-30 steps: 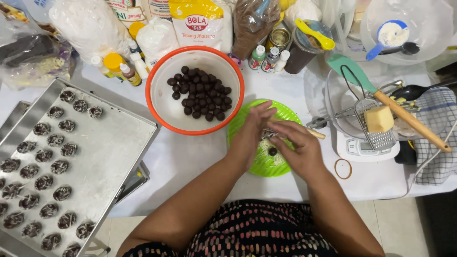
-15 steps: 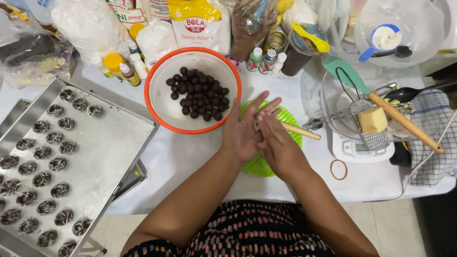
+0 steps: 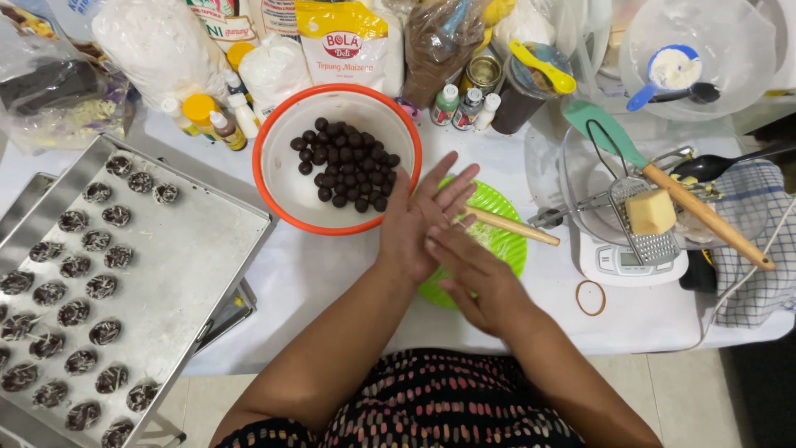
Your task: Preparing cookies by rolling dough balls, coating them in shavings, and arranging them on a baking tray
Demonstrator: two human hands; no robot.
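Observation:
My left hand (image 3: 419,220) is held flat with fingers spread, over the near edge of a green plate (image 3: 507,242). My right hand (image 3: 479,280) lies across its palm, pressed against it. A small dark dough piece seen earlier is hidden between the palms. A wooden stick (image 3: 516,229) rests on the plate beside my fingers. Just left of my hands stands an orange-rimmed white bowl (image 3: 274,199) holding several dark dough balls (image 3: 344,162). A metal baking tray (image 3: 178,249) at the left carries rows of marbled dark pieces (image 3: 75,265).
Flour bags (image 3: 348,41), small bottles (image 3: 464,104) and cans crowd the back. On the right are a white scale (image 3: 622,261), a grater with a cheese block (image 3: 651,211), a green spatula (image 3: 605,129), a rubber band (image 3: 590,297) and a checked cloth (image 3: 759,249).
My fingertips were working a small dark piece over the green plate. Now both hands have flattened and slid palm against palm, hiding it.

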